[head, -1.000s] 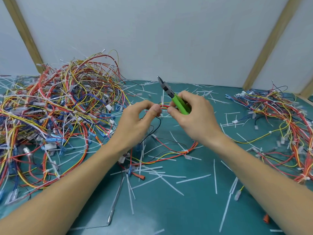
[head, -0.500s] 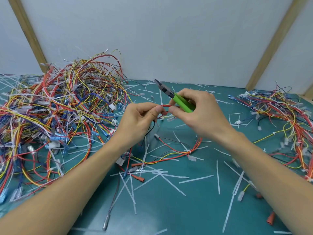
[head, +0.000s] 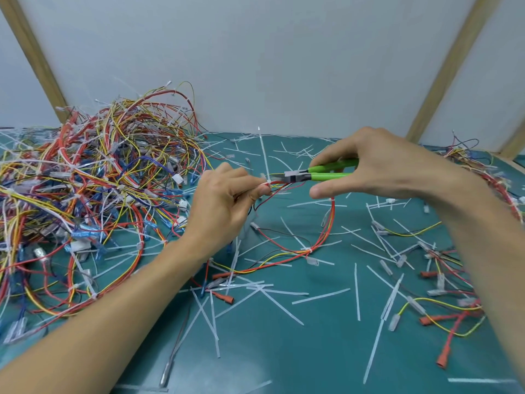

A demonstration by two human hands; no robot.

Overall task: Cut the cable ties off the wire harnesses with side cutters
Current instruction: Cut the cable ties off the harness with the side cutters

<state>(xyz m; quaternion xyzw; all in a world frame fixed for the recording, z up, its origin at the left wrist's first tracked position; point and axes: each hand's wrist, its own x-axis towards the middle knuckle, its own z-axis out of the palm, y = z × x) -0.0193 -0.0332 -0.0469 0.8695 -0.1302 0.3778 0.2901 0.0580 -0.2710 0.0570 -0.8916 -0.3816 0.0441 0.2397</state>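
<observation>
Teal mat (head: 284, 359) strewn with cut ties (head: 321, 296), backed by white wall (head: 270, 52).

No readable text anywhere — no labels, brands, numbers.

Green-handled cutters (head: 326, 173) with grey head; white tie (head: 264, 157); red, yellow, black wires (head: 326, 223); teal mat (head: 284, 351); white offcuts (head: 321, 296); multicoloured heap (head: 99, 180).
</observation>
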